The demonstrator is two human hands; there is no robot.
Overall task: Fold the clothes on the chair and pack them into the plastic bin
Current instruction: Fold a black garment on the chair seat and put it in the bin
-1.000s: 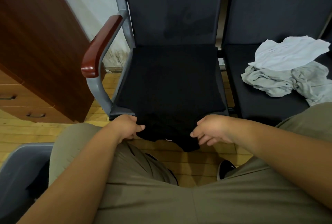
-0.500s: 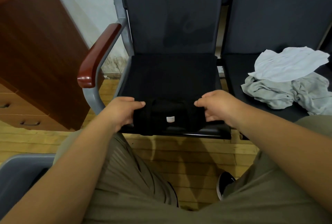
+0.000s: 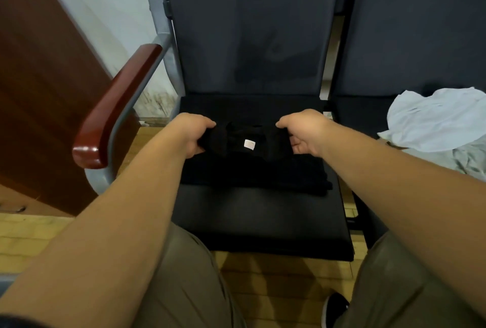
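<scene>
Head view: a small white tag [image 3: 248, 144] on the black garment [image 3: 252, 169] at frame centre is too small to read. Left hand [image 3: 190, 134] and right hand [image 3: 305, 131] each clutch an end of its folded-over edge. It lies on the chair seat [image 3: 263, 217], whose front strip is uncovered, with pale clothes [image 3: 434, 119] at right.

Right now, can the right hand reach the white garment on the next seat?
Probably yes: nothing lies between the right hand and the white garment, though it now grips the black garment.
</scene>
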